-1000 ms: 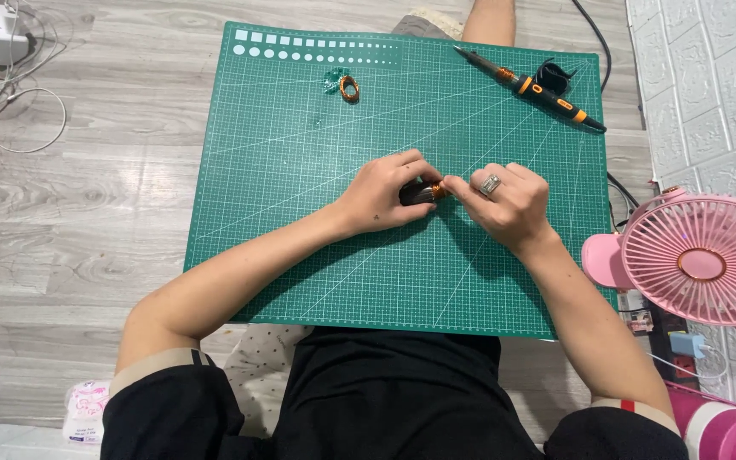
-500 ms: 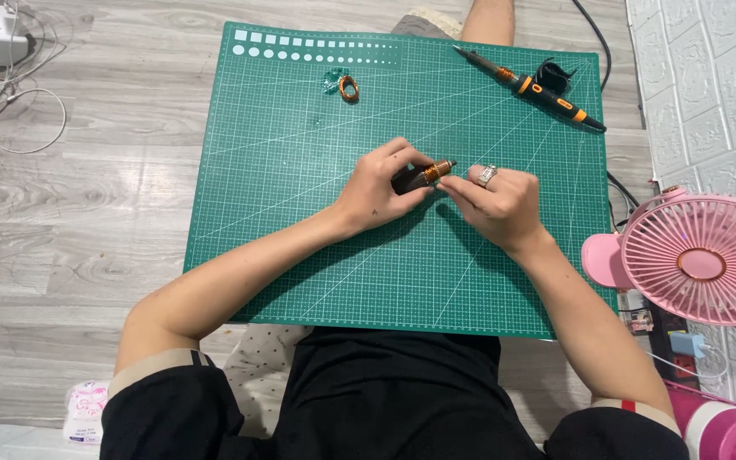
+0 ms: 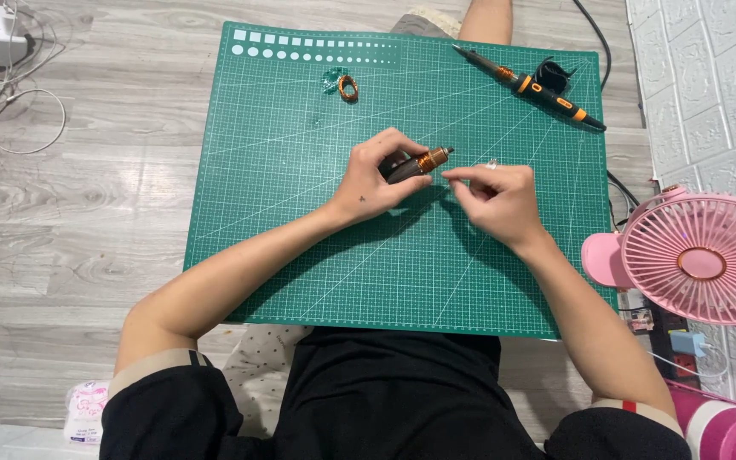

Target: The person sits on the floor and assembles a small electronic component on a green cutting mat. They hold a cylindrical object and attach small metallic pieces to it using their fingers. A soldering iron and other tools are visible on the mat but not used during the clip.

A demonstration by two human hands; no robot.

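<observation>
**Dark tool held in the left hand, right fingertips at its tip**

Nearest, both forearms reach out over the green mat (image 3: pixel 300 213). The left hand (image 3: pixel 374 177) is wrapped around a short dark tool (image 3: pixel 415 163) with an orange collar; the body sits inside the curled fingers and the metal tip pokes out to the right, just above the mat. The right hand (image 3: pixel 496 198) has thumb and forefinger pressed together just beside that tip; whether they pinch anything is too small to tell. At the right stands a pink fan (image 3: pixel 698 257). Farther off lie a small orange ring (image 3: pixel 347 87) and a long orange-and-black tool (image 3: pixel 531 85).
</observation>
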